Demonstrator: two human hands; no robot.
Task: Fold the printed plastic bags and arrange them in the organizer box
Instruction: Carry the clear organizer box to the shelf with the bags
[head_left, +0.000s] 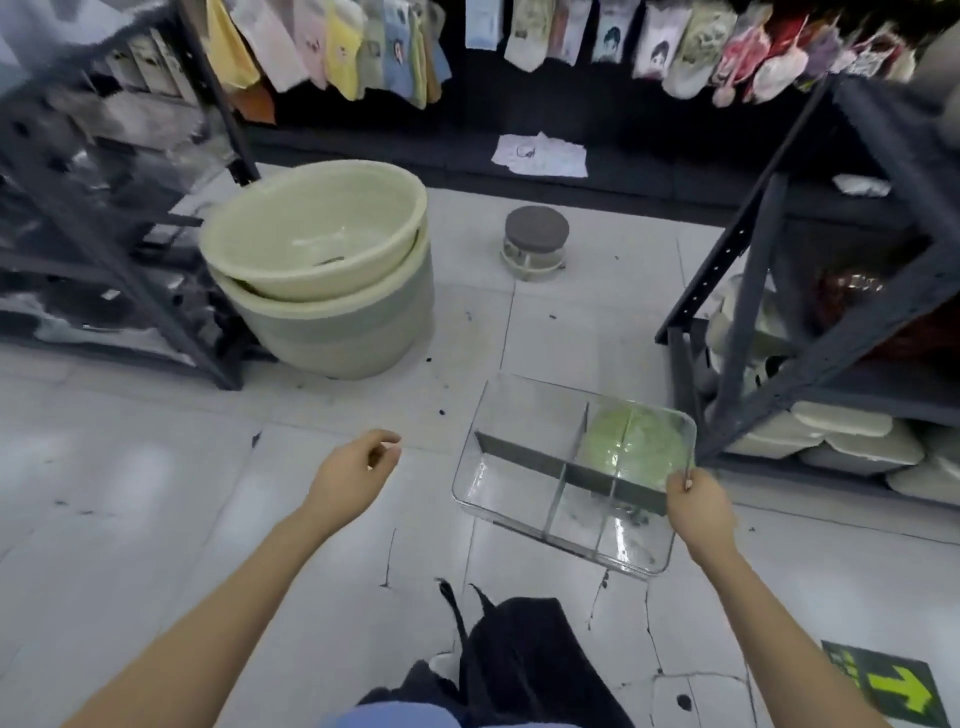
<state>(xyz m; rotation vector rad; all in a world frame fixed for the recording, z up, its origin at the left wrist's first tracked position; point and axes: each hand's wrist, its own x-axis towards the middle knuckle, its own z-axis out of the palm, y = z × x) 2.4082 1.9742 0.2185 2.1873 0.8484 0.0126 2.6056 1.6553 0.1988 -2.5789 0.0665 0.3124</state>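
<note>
The clear plastic organizer box with grey dividers (509, 499) lies at 4 o'clock, its long axis running 10 to 4, with a green folded plastic bag (631, 447) in its far-right compartment. The right hand (698, 504) pinches its right rim. The left hand (353, 467) is loosely curled and holds nothing. Stacked cream plastic basins (317, 244) stand at 11, and a dark metal shelf rack (756, 312) is just beside the box.

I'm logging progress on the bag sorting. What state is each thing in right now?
organizer box: open-topped, held at its right rim.
green bag: folded, lying in the box's far right compartment.
right hand: grips the box's rim.
left hand: holds nothing, fingers loosely curled.
basins: stacked upright on the floor.
white printed sheet: crumpled, lying at the back.
</note>
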